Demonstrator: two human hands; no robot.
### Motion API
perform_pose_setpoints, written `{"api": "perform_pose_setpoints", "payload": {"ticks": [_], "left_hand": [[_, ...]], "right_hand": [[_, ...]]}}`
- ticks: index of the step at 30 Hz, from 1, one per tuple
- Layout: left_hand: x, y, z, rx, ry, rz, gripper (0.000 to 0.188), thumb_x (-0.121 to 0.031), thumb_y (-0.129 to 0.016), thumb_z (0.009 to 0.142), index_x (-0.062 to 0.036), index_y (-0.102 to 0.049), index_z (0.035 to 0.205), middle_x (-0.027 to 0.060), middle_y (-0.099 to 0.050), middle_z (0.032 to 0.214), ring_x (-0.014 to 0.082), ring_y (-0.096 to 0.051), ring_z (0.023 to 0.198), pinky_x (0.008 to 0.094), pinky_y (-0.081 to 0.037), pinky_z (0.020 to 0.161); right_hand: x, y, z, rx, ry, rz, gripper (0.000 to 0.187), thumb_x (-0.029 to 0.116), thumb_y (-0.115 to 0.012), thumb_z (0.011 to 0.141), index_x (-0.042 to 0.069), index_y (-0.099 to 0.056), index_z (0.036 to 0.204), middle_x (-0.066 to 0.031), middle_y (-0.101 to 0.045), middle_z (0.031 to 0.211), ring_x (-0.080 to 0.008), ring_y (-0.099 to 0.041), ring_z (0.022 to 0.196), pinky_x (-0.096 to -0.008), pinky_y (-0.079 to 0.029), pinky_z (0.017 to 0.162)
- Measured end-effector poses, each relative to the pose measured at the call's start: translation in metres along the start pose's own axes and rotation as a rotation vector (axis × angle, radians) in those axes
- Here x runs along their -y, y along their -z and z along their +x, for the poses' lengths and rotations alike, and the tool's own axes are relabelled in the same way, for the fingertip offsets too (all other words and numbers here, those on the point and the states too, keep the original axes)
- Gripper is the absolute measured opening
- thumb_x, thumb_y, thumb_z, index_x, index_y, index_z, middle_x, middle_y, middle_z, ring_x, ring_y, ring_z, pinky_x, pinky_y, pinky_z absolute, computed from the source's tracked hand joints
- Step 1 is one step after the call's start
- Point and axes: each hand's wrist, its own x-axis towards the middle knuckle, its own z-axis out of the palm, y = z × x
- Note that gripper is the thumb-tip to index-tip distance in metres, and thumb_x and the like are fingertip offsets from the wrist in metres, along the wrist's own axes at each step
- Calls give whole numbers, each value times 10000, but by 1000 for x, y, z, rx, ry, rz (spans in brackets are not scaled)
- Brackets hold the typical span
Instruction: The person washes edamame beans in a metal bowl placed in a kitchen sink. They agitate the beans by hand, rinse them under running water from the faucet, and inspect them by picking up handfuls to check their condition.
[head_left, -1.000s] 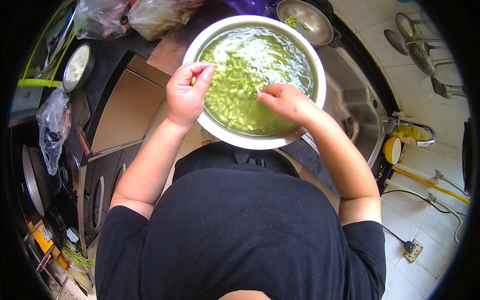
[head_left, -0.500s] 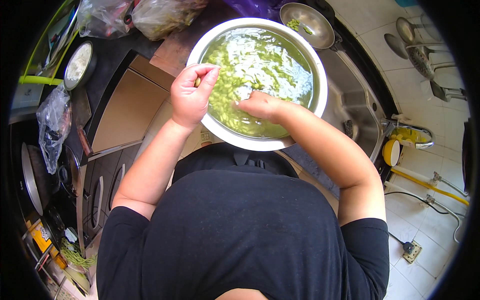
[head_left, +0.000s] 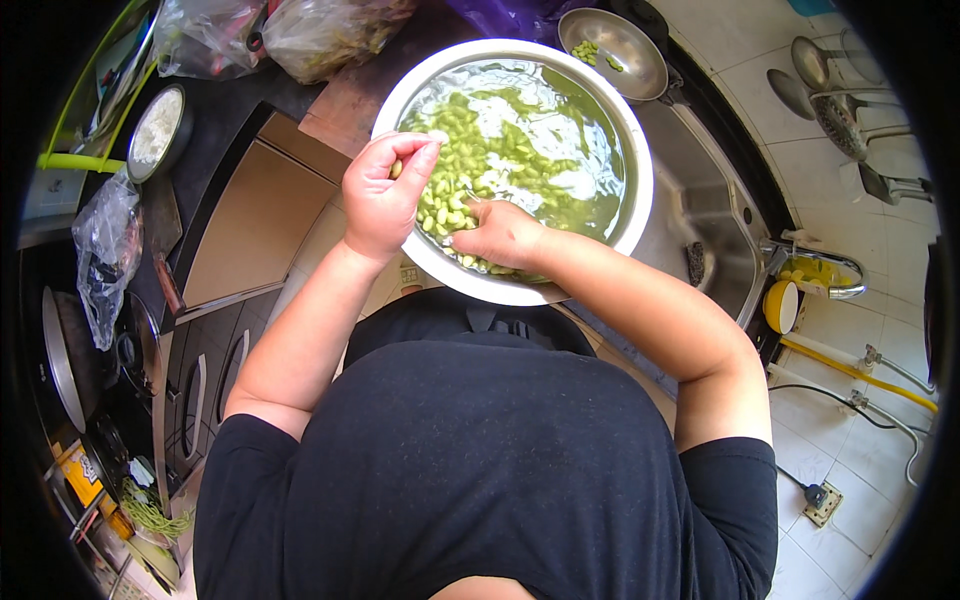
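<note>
A white-rimmed metal basin (head_left: 640,190) holds water with many shelled green beans (head_left: 455,150) in it, most of them massed on the left and near side. My left hand (head_left: 383,195) is closed over the basin's left rim, thumb against forefinger. A yellowish-brown bean (head_left: 397,169) shows inside its curled fingers; whether more lie behind is hidden. My right hand (head_left: 503,237) dips among the beans at the near side. Its thumb and forefinger are apart, with beans between and around them, while the other fingers are hidden under the hand and water.
Beyond the basin at right, a metal pan (head_left: 625,70) has several green beans in it. A steel sink (head_left: 705,215) with a faucet (head_left: 850,290) lies right. On the left counter are a bowl of white grains (head_left: 158,135), a cleaver (head_left: 162,225) and plastic bags (head_left: 335,35).
My right hand has moved slightly left and toward me, its thumb and forefinger now spread among the beans. The beans and water have shifted. My left hand stays closed in nearly the same place.
</note>
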Motion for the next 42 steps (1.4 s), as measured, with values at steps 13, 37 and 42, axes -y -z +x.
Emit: {"api": "perform_pose_setpoints", "payload": {"ticks": [13,37,42], "left_hand": [[-2,0,-1,8,7,-4,64,-37,-606,794,18,-603,827,24,-578,771,70,-501,686,201,-409,637],[-3,-2,-1,41,6,24,74,-43,-619,790,13,-609,838,13,-574,754,60,-487,667,193,-401,615],[-1,-2,-1,10,-27,37,70,-39,-615,792,12,-606,840,10,-570,756,62,-483,663,196,-402,619]], "right_hand": [[8,41,-5,340,-221,1153,276,234,-468,832,32,-563,994,-133,-609,862,-223,-601,699,-259,-482,474],[-4,65,-44,184,235,1392,522,403,-342,891,38,-418,1256,-129,-413,1304,-259,-372,1214,-430,-260,1000],[7,89,-44,-201,144,889,426,384,-348,900,95,-566,1125,-55,-544,1171,-141,-473,1036,-333,-330,892]]}}
